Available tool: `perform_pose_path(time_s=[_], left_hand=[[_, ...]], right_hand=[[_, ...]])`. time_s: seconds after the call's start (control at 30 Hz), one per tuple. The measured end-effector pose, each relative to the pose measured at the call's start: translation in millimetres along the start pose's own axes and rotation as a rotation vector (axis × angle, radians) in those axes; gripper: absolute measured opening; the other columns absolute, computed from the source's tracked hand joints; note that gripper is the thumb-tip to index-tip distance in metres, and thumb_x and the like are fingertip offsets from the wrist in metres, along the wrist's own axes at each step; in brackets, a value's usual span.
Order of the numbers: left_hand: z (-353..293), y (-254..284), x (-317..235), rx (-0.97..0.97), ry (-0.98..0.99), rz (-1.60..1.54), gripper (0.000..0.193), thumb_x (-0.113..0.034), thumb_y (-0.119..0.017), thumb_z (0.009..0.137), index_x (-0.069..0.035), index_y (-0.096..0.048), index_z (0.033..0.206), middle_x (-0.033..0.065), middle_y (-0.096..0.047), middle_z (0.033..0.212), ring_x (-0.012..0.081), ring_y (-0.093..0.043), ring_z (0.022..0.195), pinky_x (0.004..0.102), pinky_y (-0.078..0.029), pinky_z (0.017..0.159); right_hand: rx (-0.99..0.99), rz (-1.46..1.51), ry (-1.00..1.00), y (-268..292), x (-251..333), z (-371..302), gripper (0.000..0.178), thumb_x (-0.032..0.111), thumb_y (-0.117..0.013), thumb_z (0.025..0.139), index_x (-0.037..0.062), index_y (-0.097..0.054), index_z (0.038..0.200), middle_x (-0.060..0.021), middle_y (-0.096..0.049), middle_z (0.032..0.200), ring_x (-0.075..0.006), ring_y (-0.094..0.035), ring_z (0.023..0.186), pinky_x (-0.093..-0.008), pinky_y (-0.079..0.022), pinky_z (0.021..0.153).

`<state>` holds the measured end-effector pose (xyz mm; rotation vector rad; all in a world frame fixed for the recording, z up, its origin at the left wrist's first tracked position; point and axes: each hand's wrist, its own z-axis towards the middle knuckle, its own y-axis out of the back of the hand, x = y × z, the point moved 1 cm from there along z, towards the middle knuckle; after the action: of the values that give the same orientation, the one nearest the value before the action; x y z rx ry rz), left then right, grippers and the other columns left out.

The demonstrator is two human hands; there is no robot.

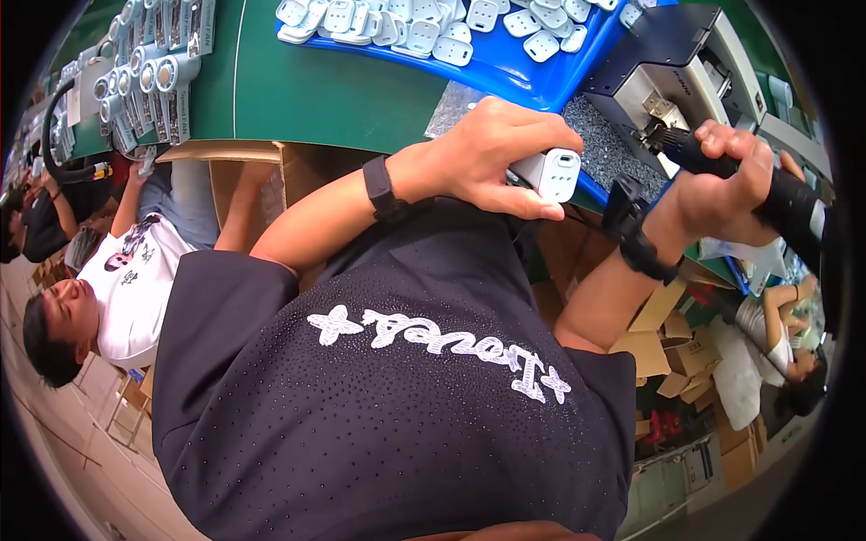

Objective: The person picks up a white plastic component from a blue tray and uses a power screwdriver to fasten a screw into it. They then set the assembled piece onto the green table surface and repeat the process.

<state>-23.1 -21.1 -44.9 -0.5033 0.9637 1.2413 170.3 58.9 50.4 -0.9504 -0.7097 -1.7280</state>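
My left hand (492, 153) is closed round a white plastic casing (561, 177). The casing's end face, with a small slot and several round holes, points toward me. In my right hand (735, 176) is a black electric screwdriver (794, 203), gripped by its body. Its ribbed front end lies at the metal outlet of a screw feeder (695, 90), a box-shaped machine with a dark cover. Whether the tip touches a screw cannot be made out. Beyond my left hand, a blue tray (532, 81) carries many flat, light-blue plastic covers (451, 50).
Light-blue handheld fans (167, 77) stand in rows on the green table (298, 99) at far left. Cardboard boxes (690, 352) lie low on the right. One person (144, 270) sits at the left, another (776, 334) at the right. Small grey bits (600, 131) cover a patch beside the feeder.
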Motion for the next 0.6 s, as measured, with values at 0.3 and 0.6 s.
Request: perform_pose_path(time_s=[0.3, 0.6], left_hand=[[6, 4, -3, 0.021, 0.023, 0.031, 0.053, -0.04, -0.079, 0.078, 0.002, -0.063, 0.106, 0.0141, -0.066, 0.088, 0.0308, -0.066, 0.071, 0.0358, -0.051, 0.059], [4, 0, -7, -0.014, 0.022, -0.001, 0.053, -0.042, -0.078, 0.079, 0.001, -0.063, 0.106, 0.0135, -0.066, 0.087, 0.0304, -0.066, 0.071, 0.0362, -0.051, 0.059]], right_hand=[[0.287, 0.508, -0.188, 18, 92, -35, 0.04, 0.036, -0.062, 0.092, 0.0153, -0.051, 0.124, -0.0035, -0.054, 0.081, -0.0169, -0.051, 0.061, -0.0381, -0.043, 0.061], [0.395, 0.685, -0.171, -5, 101, -40, 0.044, 0.043, -0.066, 0.089, 0.0193, -0.052, 0.124, -0.0006, -0.048, 0.08, -0.0134, -0.046, 0.06, -0.0339, -0.039, 0.061]])
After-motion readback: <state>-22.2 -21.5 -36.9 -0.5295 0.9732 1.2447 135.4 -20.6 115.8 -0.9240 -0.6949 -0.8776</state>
